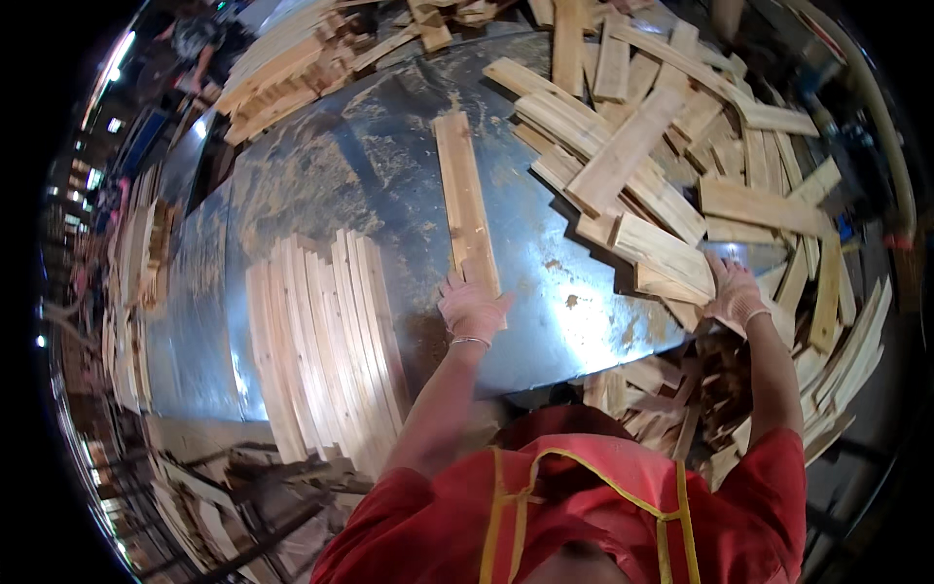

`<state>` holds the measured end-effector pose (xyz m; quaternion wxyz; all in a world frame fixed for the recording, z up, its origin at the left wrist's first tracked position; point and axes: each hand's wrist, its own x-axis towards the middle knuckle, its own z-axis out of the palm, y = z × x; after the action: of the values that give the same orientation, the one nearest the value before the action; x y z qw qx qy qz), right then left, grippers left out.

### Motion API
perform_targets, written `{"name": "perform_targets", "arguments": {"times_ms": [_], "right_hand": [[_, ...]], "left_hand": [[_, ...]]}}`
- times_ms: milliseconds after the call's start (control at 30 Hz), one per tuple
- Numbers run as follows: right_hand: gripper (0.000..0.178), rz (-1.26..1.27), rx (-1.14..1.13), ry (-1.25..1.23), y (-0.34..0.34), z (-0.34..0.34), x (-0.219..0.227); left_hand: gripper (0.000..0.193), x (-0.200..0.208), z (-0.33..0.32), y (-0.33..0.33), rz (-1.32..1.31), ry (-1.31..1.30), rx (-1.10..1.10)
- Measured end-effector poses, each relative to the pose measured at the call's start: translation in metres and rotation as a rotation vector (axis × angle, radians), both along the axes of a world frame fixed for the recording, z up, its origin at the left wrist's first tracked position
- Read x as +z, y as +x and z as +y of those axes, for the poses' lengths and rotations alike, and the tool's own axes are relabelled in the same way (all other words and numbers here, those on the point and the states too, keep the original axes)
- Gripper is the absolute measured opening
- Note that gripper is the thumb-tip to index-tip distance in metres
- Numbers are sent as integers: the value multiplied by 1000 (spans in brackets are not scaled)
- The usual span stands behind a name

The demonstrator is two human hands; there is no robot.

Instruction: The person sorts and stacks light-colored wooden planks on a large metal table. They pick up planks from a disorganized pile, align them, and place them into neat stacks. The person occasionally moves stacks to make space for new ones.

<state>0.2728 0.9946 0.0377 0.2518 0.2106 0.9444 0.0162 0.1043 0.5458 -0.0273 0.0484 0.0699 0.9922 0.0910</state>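
Note:
My left hand, in a pale glove, lies across the near end of a long wooden board, its fingers and thumb spanning the board's width. This board rests flat on the metal tabletop, pointing away from me. At the right, my right hand, gloved too, is closed at the near end of a short, thick board at the edge of a loose pile. Some of its fingers are hidden by the wood. Left of my left arm, several narrow boards stand side by side in a tight row.
A jumbled pile of boards covers the table's right side. More stacked wood lies at the far left, with another stack along the left edge. Wood pieces lean low at the right. Sawdust coats the far tabletop.

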Motion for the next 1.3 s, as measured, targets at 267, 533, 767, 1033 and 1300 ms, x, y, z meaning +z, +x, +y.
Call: {"name": "perform_targets", "arguments": {"times_ms": [267,533,767,1033,1300], "right_hand": [[119,198,19,-946,-50,-70,32],[65,277,-563,-1627,-160,-283,-39],[63,39,-133,-1319,-159,-472,-63],[81,112,-381,-1639,-125,-463,-105],[70,-89,-128,-1512,-139,-472,-67]], "left_hand": [[46,-10,-125,43,-1047,1999,656],[47,25,-160,133,-455,1074,419],[49,61,-238,210,119,341,144],[51,-69,-424,313,225,1117,1289],[50,-96,-305,374,-658,1879,1094]]}}
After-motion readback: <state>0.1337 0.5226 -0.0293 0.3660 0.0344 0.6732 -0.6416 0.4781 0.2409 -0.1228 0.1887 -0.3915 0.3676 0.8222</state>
